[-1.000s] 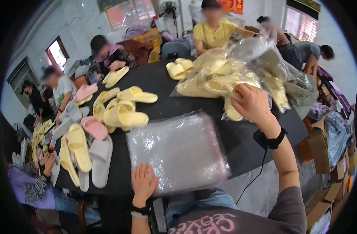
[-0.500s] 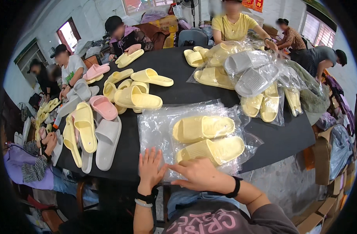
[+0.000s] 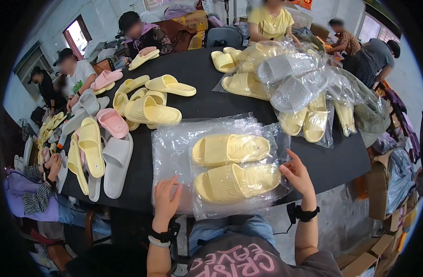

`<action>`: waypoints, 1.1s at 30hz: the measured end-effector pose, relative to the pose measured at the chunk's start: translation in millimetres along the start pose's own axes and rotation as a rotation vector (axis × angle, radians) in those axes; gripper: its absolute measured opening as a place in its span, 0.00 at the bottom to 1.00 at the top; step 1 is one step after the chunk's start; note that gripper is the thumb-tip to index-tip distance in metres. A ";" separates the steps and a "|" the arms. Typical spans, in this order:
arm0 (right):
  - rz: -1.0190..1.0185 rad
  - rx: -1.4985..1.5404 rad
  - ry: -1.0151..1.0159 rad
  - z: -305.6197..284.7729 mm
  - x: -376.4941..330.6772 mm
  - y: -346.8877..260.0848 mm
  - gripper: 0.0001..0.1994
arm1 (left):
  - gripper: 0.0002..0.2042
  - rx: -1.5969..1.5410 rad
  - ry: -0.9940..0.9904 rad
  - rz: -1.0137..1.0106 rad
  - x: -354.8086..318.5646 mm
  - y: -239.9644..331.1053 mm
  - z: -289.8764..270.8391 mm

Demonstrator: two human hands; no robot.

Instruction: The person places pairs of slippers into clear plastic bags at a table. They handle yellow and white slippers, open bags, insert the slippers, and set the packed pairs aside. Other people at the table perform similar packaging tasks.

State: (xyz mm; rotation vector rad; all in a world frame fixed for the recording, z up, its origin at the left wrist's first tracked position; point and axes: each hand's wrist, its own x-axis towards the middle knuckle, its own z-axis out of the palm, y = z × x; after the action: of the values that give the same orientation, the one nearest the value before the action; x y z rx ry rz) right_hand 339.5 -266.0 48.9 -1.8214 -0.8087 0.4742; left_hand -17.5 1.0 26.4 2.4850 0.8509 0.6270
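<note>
Yellow slippers (image 3: 237, 173) (bagged), clear bags (image 3: 172, 138) beneath, right fingers (image 3: 294, 159) alongside

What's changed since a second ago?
A bagged yellow slipper pair now lies on the stack of clear bags. The right hand has come back toward the body from the bagged pile to that pair's right end. The left hand stays by the stack's near left corner; the loose slippers haven't moved.

Two yellow slippers (image 3: 234, 179) are lying in a clear bag (image 3: 207, 211) upon flat bags (image 3: 172, 150); left hand (image 3: 166, 196) and right hand (image 3: 300, 176) are at opposite sides
</note>
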 end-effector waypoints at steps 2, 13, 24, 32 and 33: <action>0.031 0.071 -0.037 6.2 -0.4 0.9 0.30 | 0.25 -0.313 -0.080 -0.124 3.2 1.2 18.0; -0.081 0.462 -0.202 -3.9 38.3 -37.8 0.07 | 0.23 -0.837 0.062 -0.237 41.8 24.5 30.6; -0.106 0.327 -0.443 28.4 21.6 -120.4 0.20 | 0.18 -0.835 0.120 -0.271 43.3 -16.5 -46.0; -0.388 -0.464 -0.516 26.7 -21.5 -90.0 0.20 | 0.21 -0.510 0.054 -0.323 7.1 -51.5 -30.3; -0.397 -0.476 -0.511 23.2 -27.0 -93.5 0.20 | 0.21 -0.307 0.088 -0.206 6.3 -38.6 -30.2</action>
State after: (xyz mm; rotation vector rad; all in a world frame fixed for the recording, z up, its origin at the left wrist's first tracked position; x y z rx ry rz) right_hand 277.0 -248.5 124.9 -1.9131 -1.7160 0.5223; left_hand -46.9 40.4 31.8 2.0783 0.9503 0.7376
